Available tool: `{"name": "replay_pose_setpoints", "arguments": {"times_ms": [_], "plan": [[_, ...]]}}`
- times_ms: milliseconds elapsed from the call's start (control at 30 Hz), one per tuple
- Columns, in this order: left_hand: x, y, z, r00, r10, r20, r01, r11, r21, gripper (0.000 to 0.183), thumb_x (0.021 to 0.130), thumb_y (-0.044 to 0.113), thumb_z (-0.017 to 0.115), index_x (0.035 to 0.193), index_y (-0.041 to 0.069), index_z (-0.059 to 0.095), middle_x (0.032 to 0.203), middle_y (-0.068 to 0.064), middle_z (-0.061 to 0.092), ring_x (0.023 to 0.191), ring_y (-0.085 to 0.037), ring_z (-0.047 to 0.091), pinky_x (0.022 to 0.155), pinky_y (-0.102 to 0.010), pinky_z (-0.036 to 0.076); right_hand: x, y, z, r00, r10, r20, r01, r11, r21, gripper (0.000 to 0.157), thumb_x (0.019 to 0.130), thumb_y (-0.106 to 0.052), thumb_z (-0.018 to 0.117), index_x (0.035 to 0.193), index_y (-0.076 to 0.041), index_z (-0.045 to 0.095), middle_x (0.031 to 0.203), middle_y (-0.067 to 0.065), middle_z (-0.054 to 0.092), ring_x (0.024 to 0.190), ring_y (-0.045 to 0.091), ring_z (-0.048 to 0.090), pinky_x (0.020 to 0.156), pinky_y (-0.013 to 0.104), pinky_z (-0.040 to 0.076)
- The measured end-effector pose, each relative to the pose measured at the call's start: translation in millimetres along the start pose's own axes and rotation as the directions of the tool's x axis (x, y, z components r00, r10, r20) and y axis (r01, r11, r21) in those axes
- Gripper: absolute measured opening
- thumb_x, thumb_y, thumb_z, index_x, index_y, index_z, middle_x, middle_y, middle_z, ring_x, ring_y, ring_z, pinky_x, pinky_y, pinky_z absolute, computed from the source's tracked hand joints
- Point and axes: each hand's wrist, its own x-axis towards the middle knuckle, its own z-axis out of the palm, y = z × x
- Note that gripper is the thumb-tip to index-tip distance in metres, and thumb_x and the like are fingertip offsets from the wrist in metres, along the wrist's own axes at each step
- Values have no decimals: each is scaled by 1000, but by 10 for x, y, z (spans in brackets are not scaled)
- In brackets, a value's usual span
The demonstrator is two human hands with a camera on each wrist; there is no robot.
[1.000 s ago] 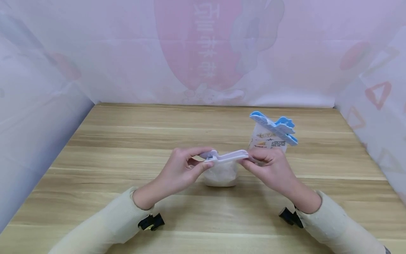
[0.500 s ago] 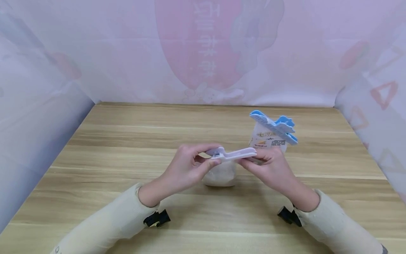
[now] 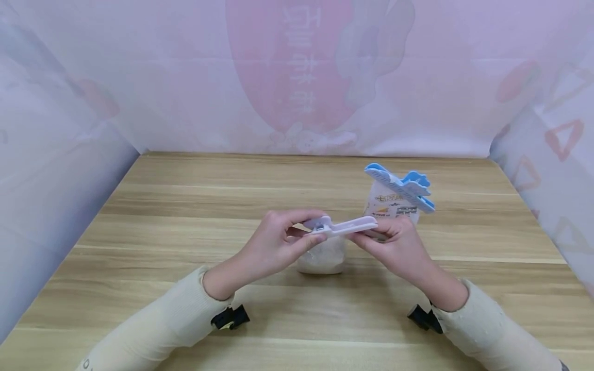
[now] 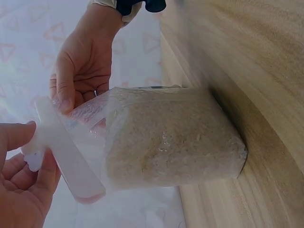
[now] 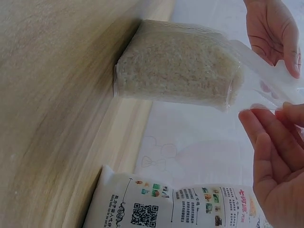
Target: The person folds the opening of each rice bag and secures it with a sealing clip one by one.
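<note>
A clear plastic bag of rice (image 3: 323, 258) stands upright on the wooden table. My left hand (image 3: 275, 243) grips a pale lavender bag clip (image 3: 349, 226) by its handles between thumb and fingers. The long bar of the clip (image 4: 71, 156) lies across the gathered top of the bag in the left wrist view. On the other side, my right hand (image 3: 400, 246) pinches the top corner of the bag (image 5: 175, 69). In the head view, the clip and the hands hide the bag's upper part.
Behind my right hand stands a printed white bag (image 3: 392, 200) with a blue clip (image 3: 401, 186) across its top. Its printed front (image 5: 156, 202) faces the right wrist camera. Pale printed sheets (image 3: 185, 93) enclose the wooden table (image 3: 232, 180) at the back and sides.
My left hand and the lavender clip have shifted right along the bag's top, mostly in the first half second. The right hand and the bag have hardly moved.
</note>
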Motion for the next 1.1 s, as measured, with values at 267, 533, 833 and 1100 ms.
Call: {"name": "replay_pose_setpoints", "arguments": {"times_ms": [267,533,833,1100], "plan": [[2,-14,-20,1000,16,2,-16,996,84,29,86,7,76,114,1,71,101,-9,76,84,-13,66,69,-24,59,-18,15,-28,996,68,66,-72,995,72,17,86,9,70,103,9,73,98,23,74,95,-1,70,78,20,58],[-52,-69,-70,999,-16,29,12,990,142,36,85,18,79,120,15,71,110,3,75,99,-10,65,78,-39,54,-129,66,-87,928,333,169,-328,943,-61,30,86,-11,77,113,0,70,112,15,73,107,29,70,86,28,59],[-201,-213,-159,989,-128,75,114,978,173,54,83,23,82,133,18,62,127,3,69,114,-20,63,84,-40,51,-197,83,-69,886,362,289,-354,932,-82,42,88,-13,76,123,3,61,120,20,64,112,37,63,90,37,58],[-383,-396,-205,934,-304,185,273,946,177,64,84,19,81,140,9,51,140,-11,57,117,-30,61,84,-41,58,-270,114,-20,873,355,335,-354,933,-67,52,87,-14,77,130,2,54,124,20,57,112,36,60,91,40,58]]}}
